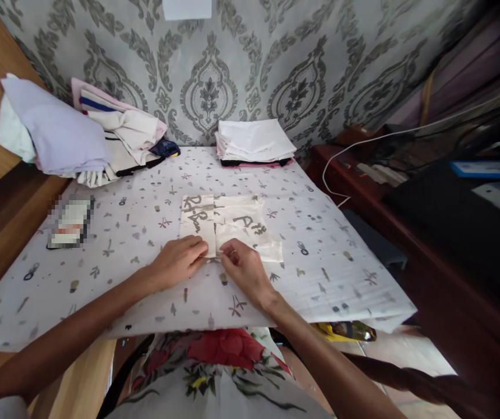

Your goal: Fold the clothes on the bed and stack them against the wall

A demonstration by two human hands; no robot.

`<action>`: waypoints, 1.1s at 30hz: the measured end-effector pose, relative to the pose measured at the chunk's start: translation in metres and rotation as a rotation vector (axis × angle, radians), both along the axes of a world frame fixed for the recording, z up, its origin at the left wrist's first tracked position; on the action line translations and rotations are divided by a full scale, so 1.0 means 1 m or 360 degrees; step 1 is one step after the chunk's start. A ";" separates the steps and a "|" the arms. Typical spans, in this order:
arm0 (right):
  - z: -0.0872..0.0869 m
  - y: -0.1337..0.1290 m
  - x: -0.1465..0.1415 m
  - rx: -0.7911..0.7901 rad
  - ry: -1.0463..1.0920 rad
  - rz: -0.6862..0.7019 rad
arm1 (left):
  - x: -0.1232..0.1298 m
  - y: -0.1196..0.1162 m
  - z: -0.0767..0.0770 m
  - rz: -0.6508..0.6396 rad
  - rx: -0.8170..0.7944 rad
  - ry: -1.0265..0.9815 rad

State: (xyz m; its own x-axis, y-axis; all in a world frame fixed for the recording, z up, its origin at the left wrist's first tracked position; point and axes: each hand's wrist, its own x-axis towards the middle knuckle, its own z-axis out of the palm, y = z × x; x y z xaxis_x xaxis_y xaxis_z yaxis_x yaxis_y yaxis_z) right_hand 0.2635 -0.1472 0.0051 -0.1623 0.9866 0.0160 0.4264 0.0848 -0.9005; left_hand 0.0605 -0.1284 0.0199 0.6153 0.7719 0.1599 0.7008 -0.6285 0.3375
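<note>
A cream cloth garment (241, 212) with dark printed lettering lies partly folded in the middle of the covered table. It looks like a T-shirt, though its full shape is hidden by the folds. My left hand (184, 259) presses its closed fingers onto the near edge, left of the middle fold. Just to the right, my right hand (247, 267) pinches the same near edge between thumb and fingers. Both hands are close together, with a narrow gap between the fingertips.
At the back left is a loose heap of clothes (70, 128). Neatly folded clothes (254, 139) are stacked against the patterned wall. A blurred-out phone-like object (71, 221) lies at left. A white cable (363, 141) hangs over the dark red furniture (433, 262) at right.
</note>
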 end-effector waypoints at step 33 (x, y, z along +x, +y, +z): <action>0.008 0.014 -0.024 0.0856 -0.0625 0.0418 | -0.003 0.074 0.009 0.0178 -0.0008 -0.0342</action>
